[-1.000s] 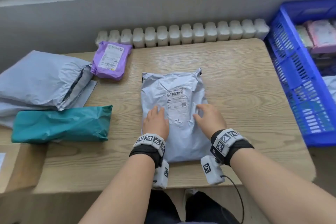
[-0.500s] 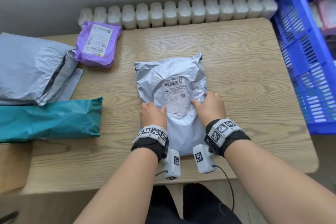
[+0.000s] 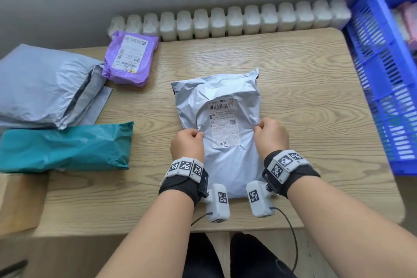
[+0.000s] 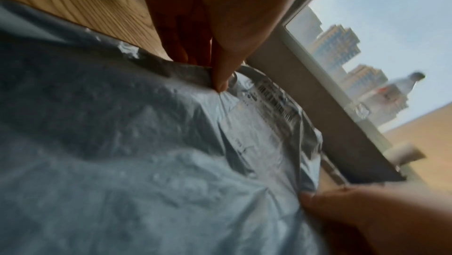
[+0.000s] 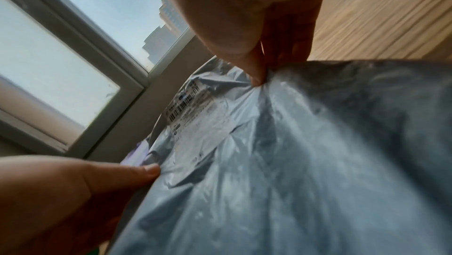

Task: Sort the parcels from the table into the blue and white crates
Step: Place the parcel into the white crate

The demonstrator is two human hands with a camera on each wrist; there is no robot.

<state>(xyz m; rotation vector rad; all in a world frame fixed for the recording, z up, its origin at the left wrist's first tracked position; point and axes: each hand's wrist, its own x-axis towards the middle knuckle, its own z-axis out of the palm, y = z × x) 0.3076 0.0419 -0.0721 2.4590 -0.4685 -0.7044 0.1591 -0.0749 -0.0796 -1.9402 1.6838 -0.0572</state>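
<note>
A grey plastic parcel (image 3: 223,97) with a white shipping label lies in the middle of the wooden table (image 3: 304,88). My left hand (image 3: 188,143) pinches the parcel's left edge, and my right hand (image 3: 270,134) pinches its right edge. In the left wrist view, the left hand (image 4: 215,77) has thumb and fingers pinched on a fold of the grey parcel (image 4: 146,162). The right wrist view shows the right hand (image 5: 259,73) gathering the plastic of the grey parcel (image 5: 293,162). The blue crate (image 3: 388,88) stands at the right of the table.
A purple parcel (image 3: 130,58) lies at the back left. A pile of grey parcels (image 3: 42,86) and a teal parcel (image 3: 65,148) fill the left side. A white radiator (image 3: 225,21) runs behind the table. Pink packages show inside the blue crate.
Both hands went from lying flat on the grey parcel to pinching its side edges. The parcel's plastic has bunched up between them.
</note>
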